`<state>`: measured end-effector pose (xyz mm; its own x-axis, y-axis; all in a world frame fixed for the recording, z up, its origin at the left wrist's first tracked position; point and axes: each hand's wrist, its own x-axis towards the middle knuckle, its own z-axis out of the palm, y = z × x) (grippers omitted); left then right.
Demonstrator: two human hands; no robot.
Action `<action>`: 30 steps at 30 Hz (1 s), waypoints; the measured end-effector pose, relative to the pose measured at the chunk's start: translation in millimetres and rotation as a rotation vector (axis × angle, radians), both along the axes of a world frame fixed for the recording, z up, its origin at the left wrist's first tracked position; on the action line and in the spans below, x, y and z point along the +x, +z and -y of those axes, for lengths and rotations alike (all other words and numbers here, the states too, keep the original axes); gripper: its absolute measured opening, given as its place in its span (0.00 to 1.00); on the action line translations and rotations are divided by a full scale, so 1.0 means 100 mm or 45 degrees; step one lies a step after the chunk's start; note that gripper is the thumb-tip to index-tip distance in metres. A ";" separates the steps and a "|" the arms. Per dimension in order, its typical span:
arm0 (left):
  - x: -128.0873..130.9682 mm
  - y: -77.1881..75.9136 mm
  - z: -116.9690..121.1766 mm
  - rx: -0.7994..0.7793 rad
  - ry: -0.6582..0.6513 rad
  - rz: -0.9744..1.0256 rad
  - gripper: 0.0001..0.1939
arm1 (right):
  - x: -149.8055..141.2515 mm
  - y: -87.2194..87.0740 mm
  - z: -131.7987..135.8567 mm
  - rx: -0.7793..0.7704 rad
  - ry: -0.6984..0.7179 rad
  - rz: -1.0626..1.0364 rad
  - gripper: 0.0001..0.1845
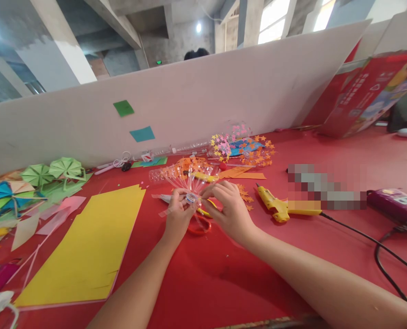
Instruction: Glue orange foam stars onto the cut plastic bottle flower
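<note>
Between my two hands is a clear plastic bottle piece (pixel 191 197) cut into thin strips that fan outward. My left hand (pixel 176 210) is closed round its left side. The fingers of my right hand (pixel 225 201) pinch at its right side, near the neck. Beneath them on the table lie scissors (pixel 199 227) with orange and yellow handles, partly hidden by my hands. Just behind, orange paper stars (pixel 189 165) and a yellow-handled tool (pixel 205 177) sit close to the strips.
Yellow paper sheets (pixel 83 246) lie to the left, beside folded green paper pinwheels (pixel 65 167). A yellow glue gun (pixel 273 204) with a black cord rests on the right of the red table (pixel 217 283). Star-decorated clear plastic (pixel 240 144) stands by the white partition (pixel 189 109).
</note>
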<state>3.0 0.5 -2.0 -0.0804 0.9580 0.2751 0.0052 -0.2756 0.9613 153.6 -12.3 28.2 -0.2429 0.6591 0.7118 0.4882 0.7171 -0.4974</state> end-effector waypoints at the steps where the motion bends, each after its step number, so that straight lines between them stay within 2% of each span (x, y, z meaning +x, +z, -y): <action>1: 0.00 0.00 0.00 -0.003 -0.004 0.006 0.20 | 0.00 0.00 0.00 0.004 0.005 0.002 0.05; 8: 0.00 0.02 0.04 0.046 -0.003 -0.069 0.17 | 0.01 -0.02 -0.01 0.058 -0.005 -0.056 0.06; 16: 0.01 0.03 0.02 -0.023 0.041 0.068 0.17 | -0.01 -0.01 0.00 0.192 0.010 0.074 0.04; 19: 0.00 0.03 0.01 -0.025 0.031 0.116 0.18 | -0.01 0.00 0.02 0.223 -0.013 0.106 0.06; 25: -0.03 0.00 -0.03 -0.010 0.073 0.205 0.17 | 0.02 0.04 0.02 0.216 -0.104 -0.026 0.12; 30: -0.05 0.01 -0.05 -0.014 0.069 0.295 0.18 | 0.05 0.06 0.00 0.199 -0.132 -0.113 0.07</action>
